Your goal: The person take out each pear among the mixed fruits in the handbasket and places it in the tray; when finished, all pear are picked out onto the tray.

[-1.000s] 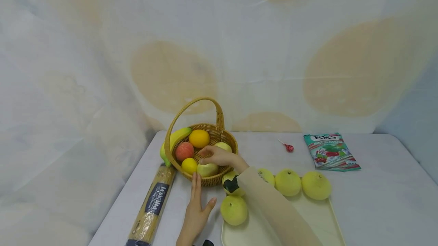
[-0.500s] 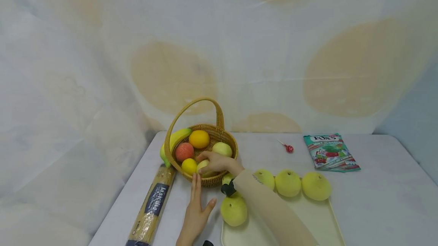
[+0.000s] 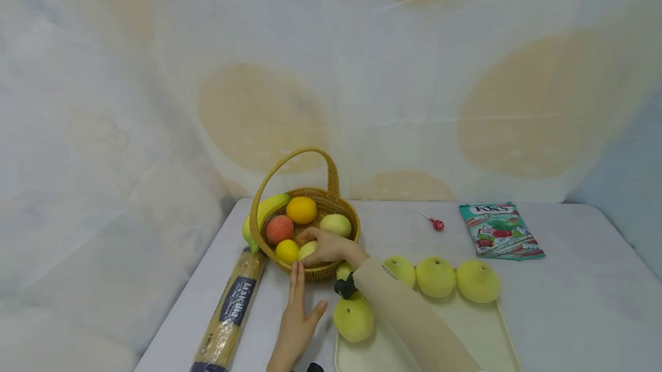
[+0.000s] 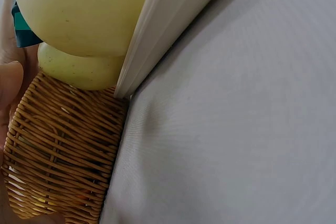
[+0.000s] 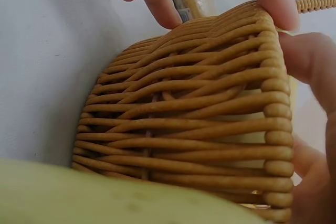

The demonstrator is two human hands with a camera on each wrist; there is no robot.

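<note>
The wicker basket [image 3: 328,271] with a tall arched handle stands at the table's back left. Inside it, my right hand [image 3: 331,245] curls its fingers over a round pale green fruit [image 3: 307,250] near the front rim. The palm hides much of that fruit. My left hand [image 3: 297,323] is in front of the basket, its straight fingertips touching the front wall and its thumb spread. Also in the basket are a yellow lemon [image 3: 287,251], a red peach-like fruit [image 3: 279,229], an orange [image 3: 301,210] and a second pale green fruit [image 3: 335,225].
A cream tray [image 3: 465,332] with several yellow-green fruits [image 3: 435,276] along its edges lies under my right forearm. Bananas [image 3: 269,209] lie against the basket's left side, beside a spaghetti pack [image 3: 235,303]. A lollipop [image 3: 437,225] and a candy bag [image 3: 500,231] lie farther right.
My right hand has lowered onto the front pale green fruit, its fingers now curled over it. The second pale green fruit has come into fuller view. My left hand has stayed in place.
</note>
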